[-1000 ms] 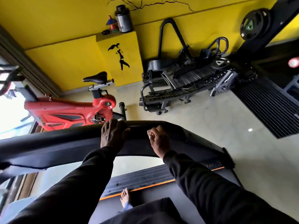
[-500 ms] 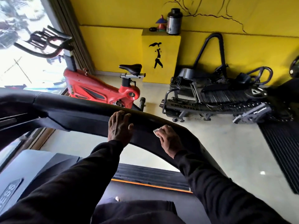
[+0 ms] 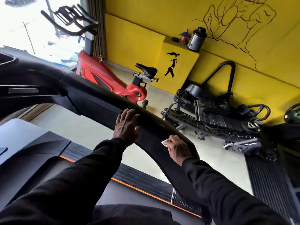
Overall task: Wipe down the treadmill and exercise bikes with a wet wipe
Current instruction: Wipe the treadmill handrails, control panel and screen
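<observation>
**Wipe position on the treadmill handrail**

The right hand [image 3: 178,148] forms the working grip: its fingers are curled over a white wet wipe [image 3: 165,142], pressing it flat against the treadmill handrail [image 3: 97,101]. Only a corner of the wipe shows, at the 10 o'clock side of the knuckles.

The left hand [image 3: 127,125] lies just beside it at 10 o'clock, fingers straight and spread on the same rail, holding nothing; it appears to serve as a brace.

The rail's long axis runs from 10 o'clock, up toward the console, to 5 o'clock, down toward the deck. The stretch from the wipe toward 10 o'clock is blocked by the left hand. The stretch toward 5 o'clock is open, so the next stroke probably follows that direction, or the left hand must be moved first.

The red exercise bike [image 3: 105,78] stands well apart at 12 o'clock, beyond the rail, untouched.
</observation>
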`<state>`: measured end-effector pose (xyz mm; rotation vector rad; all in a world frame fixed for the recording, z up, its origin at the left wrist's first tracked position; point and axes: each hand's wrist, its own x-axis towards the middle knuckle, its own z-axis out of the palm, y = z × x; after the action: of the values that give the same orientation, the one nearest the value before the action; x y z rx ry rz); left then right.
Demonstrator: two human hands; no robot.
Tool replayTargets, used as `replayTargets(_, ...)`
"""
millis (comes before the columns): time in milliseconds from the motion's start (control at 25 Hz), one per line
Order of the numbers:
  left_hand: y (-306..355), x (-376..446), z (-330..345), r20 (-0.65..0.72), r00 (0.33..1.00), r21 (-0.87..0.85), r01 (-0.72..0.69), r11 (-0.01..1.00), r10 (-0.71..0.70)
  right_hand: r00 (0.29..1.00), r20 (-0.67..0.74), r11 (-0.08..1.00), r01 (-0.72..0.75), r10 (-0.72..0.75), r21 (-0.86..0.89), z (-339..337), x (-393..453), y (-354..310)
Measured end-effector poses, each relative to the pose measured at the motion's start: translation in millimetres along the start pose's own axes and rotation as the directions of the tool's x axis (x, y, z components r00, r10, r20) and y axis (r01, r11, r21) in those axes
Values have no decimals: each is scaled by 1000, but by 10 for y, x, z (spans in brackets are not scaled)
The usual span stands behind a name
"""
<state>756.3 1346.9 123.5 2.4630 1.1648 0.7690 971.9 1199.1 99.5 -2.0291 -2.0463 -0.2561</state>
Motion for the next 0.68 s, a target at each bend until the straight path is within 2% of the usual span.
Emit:
replayTargets(120, -140, -65, -68, -11, 998, -14, 57, 998, -57, 999, 46, 1000, 19, -19, 6, -57, 264, -196)
replayTargets(280, -246, -149, -95, 3, 993, -8, 119, 993, -119, 982, 49, 983, 183, -182, -14, -46, 745, -428)
replayTargets(360, -295, -133, -97, -33, 989, -6, 146, 989, -146, 925, 89, 923, 376, -369, -85, -81, 733, -278)
replayTargets(440, -321, -109, -97, -73, 974, -18, 212, 977, -213, 795, 147, 783, 605, -588, -143, -126, 736, -97)
replayTargets(480, -309, -97, -94, -96, 964, -32, 246, 969, -248, 749, 158, 735, 662, -644, -143, -138, 795, -79)
replayTargets(520, -273, -90, -76, -127, 950, -48, 281, 959, -285, 725, 155, 716, 688, -671, -116, -130, 899, -108)
replayTargets(640, -94, -42, -18, -183, 907, -88, 370, 925, -380, 740, 45, 741, 671, -671, -1, -17, 1289, -307)
replayTargets(680, -41, -35, -10, -194, 894, -84, 395, 915, -404, 715, 11, 716, 699, -699, 6, 4, 1364, -309)
